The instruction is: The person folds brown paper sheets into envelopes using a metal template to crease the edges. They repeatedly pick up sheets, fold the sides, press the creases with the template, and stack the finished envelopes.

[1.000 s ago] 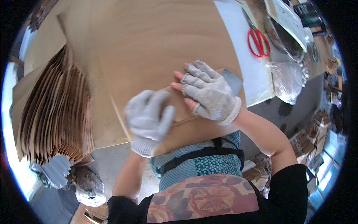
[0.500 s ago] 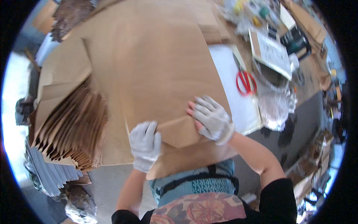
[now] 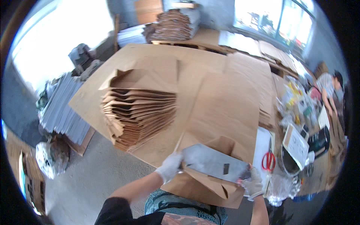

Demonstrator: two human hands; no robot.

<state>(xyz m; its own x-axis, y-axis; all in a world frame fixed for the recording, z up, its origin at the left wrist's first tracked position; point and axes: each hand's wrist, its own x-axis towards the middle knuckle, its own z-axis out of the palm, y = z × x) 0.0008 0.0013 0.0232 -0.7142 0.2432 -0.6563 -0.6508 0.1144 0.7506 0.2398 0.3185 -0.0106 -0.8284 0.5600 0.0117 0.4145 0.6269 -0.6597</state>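
A long, flat grey plate [image 3: 208, 161] with a small dark rectangle near one end lies tilted over the near end of a brown paper bag [image 3: 225, 107]. My left hand [image 3: 170, 167], in a white glove, grips the plate's left end. My right hand [image 3: 252, 183], also gloved with bare fingertips showing, grips its right end; some of those fingers are hidden. Around the plate the bag's end stands partly opened, with one raised fold behind it and a loose flap toward my body.
Fanned brown paper bags [image 3: 144, 108] stand stacked on the wooden table [image 3: 123, 56] at left. Red-handled scissors [image 3: 268, 160], a white box [image 3: 295, 144] and clear plastic [image 3: 281, 189] lie at right. Grey sheets [image 3: 62, 108] are piled beyond the left edge. Another person [image 3: 327, 88] works at far right.
The grey plate has come into both hands over the bag's end, which was being pressed flat by my hands. The folded end has opened up. My view has tilted up and left.
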